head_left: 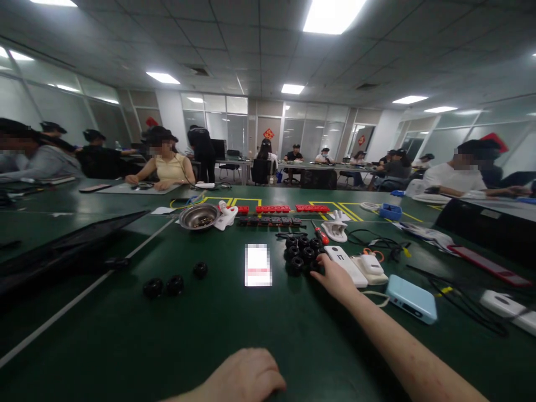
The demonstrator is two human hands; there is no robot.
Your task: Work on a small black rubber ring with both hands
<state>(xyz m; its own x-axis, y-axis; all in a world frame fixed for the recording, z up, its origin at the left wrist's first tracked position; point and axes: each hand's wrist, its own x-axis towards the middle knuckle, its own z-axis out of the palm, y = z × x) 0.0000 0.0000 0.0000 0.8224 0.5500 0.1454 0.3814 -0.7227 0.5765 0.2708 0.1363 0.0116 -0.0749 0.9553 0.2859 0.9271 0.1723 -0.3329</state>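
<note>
My right hand [337, 279] reaches to a cluster of black ring-shaped pieces [296, 263] that look like small tyres. Its thumb and forefinger close on one black ring-shaped piece [316, 266] at the cluster's right edge. Near the bottom of the view, my left hand [247, 375] is palm down over the table, fingers curled together. What lies beneath those fingers, if anything, is hidden. Three similar black pieces [175, 285] sit apart at the left. Between the two groups lies a bright, blurred-out rectangle [258, 265].
Behind are a metal bowl [199, 216], a black strip of parts [272, 221], red strips [273, 209] and a red screwdriver [321, 235]. A white power strip [345, 267], charger [372, 264] and blue power bank [411, 298] flank my right arm. Several people sit beyond.
</note>
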